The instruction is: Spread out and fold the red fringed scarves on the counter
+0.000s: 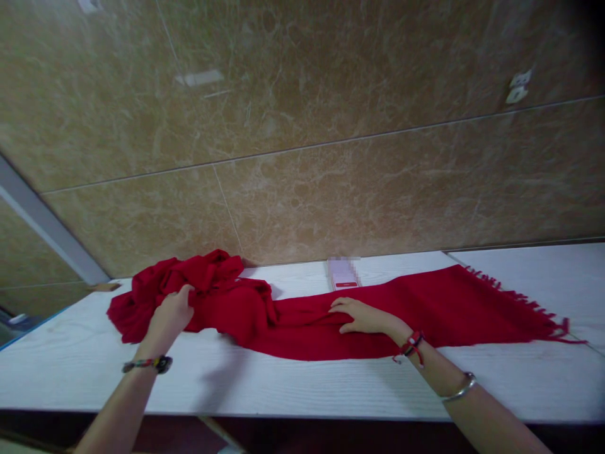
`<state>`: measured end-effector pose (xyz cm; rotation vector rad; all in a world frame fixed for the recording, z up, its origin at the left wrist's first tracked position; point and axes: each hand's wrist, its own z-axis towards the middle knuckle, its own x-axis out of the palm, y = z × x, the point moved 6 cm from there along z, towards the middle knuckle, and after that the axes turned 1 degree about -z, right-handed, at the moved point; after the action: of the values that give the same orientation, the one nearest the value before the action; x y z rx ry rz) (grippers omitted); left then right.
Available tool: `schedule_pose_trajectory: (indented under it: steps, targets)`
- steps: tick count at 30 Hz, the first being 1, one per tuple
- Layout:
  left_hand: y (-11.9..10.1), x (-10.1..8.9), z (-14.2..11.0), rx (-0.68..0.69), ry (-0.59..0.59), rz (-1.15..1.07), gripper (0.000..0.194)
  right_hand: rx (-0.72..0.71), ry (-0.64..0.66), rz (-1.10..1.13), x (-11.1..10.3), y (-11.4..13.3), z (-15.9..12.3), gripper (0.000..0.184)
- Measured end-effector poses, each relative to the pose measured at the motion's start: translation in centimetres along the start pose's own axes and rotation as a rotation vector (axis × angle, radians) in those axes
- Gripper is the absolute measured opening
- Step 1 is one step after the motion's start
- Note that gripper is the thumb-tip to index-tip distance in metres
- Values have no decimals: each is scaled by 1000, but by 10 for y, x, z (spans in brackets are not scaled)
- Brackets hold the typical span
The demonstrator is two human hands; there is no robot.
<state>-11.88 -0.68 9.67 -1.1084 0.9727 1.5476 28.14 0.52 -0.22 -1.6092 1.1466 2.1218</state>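
A long red scarf (425,306) with a fringed right end lies across a white table (293,384). Its right half is spread flat; its left part is bunched in a heap (198,284). My left hand (169,313) grips the bunched cloth, fingers curled into the folds. Resting flat on the middle of the scarf is my right hand (362,315), fingers stretched out and pointing left. Both wrists wear bracelets.
A small white and red box (343,274) sits on the table behind the scarf, against the brown marble wall (331,126). A second white table (543,265) adjoins at the right. The table's front edge runs close below my forearms.
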Motion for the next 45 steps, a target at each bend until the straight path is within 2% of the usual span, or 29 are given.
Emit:
schedule_pose_trajectory:
  steps: [3,5,6,9,13,15,18,21,25,28,30,34,36,38,41,43,45]
  targets:
    - [33,7,-19,-96,136,172,41,-16,-20,-22,-1,2,0,43]
    - [36,15,-29,-138,162,236,41,-36,-50,-30,-3,5,0,38]
    - [31,17,-31,-133,144,259,42,-48,-67,-29,-4,7,0,35]
    - [-6,21,-25,6,30,244,48,-82,-110,-5,-7,14,0,29]
    - [-75,31,-10,390,5,42,53,-72,-161,-5,-11,21,-1,28]
    - [-94,37,-3,458,18,-11,47,-63,-175,-32,-12,23,-1,28]
    - [-100,37,7,443,-3,-25,28,-71,-199,-58,-14,23,-2,24]
    - [-77,21,15,404,-74,-22,31,-74,-262,-44,-18,22,-2,23]
    - [-13,-15,20,410,-301,15,33,-66,-366,5,-26,25,-5,20]
    - [35,-17,20,397,-313,38,32,-99,-348,0,-27,34,-7,23]
    - [53,-3,15,396,-241,44,31,-158,-250,-2,-22,43,-7,26]
    - [60,42,-2,401,53,-36,27,-294,10,40,-5,57,-9,21]
    - [60,58,-9,380,178,-97,26,-311,78,48,1,59,-9,19]
    - [63,65,-10,340,249,-140,26,-296,97,53,2,60,-8,21]
    - [65,55,-3,309,226,-204,30,-203,4,38,-1,52,-4,27]
    - [60,41,8,281,119,-256,32,-99,-87,4,-4,42,-2,33]
    - [49,30,20,219,1,-276,36,3,-108,-34,-1,30,-1,45]
